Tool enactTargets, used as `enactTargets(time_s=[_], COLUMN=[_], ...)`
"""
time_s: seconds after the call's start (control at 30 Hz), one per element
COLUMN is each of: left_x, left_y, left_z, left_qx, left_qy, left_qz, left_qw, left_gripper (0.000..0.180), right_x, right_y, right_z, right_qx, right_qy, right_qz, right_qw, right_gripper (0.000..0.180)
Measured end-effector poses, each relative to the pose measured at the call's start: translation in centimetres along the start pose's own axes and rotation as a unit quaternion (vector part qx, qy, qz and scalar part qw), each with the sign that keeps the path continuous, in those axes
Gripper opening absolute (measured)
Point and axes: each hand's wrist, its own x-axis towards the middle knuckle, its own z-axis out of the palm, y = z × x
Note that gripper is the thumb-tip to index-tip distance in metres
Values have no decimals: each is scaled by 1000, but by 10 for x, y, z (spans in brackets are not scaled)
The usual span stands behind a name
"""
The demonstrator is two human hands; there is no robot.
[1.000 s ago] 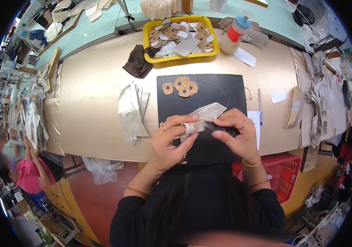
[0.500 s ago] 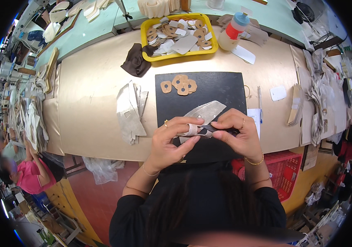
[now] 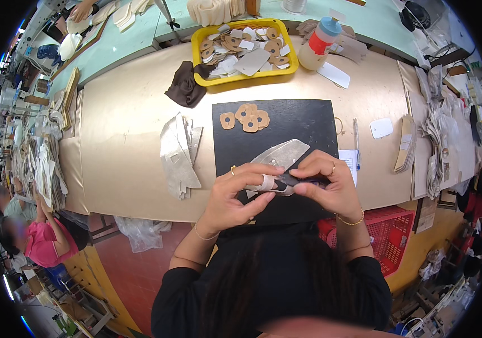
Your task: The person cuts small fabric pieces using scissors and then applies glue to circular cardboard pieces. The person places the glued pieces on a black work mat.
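Note:
Above the black mat (image 3: 292,121), my left hand (image 3: 232,191) pinches a silvery-beige leather piece (image 3: 281,153) between thumb and fingers. A pale band crosses near its index fingertip; I cannot tell whether it is tape or part of the work. My right hand (image 3: 331,183) is closed at the piece's right end, thumb and index finger pinching a dark strip (image 3: 289,179). Its far end passes under my right fingers and is partly hidden. Tan pieces with round dark holes (image 3: 248,115) lie on the mat's far left part, some overlapping.
Left of the mat lies a stack of silvery pieces (image 3: 176,158). Behind stand a yellow tray (image 3: 246,80) of small cut pieces and a blue-capped bottle (image 3: 320,44). A dark cloth (image 3: 186,84) sits beside the tray. A pen (image 3: 356,135) and a red crate (image 3: 387,236) are at right.
My fingers have shifted slightly on the leather piece, and more of the dark strip shows between them. A person's hand has come in at the far upper left.

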Motion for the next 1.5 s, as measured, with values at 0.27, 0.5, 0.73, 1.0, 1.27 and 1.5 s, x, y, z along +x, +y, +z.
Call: enactTargets(time_s=[0.27,0.5,0.73,1.0,1.27,1.5], left_x=[1,-3,-3,-1,-4,-6], left_y=[0,-1,1,-4,-5,-5], left_z=[2,8,14,18,15,9], left_qx=[-175,-500,-473,-492,-513,-466], left_qy=[-28,-86,-66,-66,-78,-81], left_qz=[-70,-201,-216,-190,-226,-256], left_qw=[982,838,851,847,824,843], left_gripper=[16,22,19,18,23,26], right_x=[2,4,4,0,4,6], right_y=[4,0,1,-1,-3,-11], right_z=[-6,-9,-5,2,-2,-6], right_qx=[21,20,21,-1,-56,-82], right_qy=[13,-33,-53,-6,10,-9], right_qz=[-43,-10,-40,-60,-103,-98], right_qw=[999,999,998,998,993,992], right_gripper=[23,30,29,22,22,22])
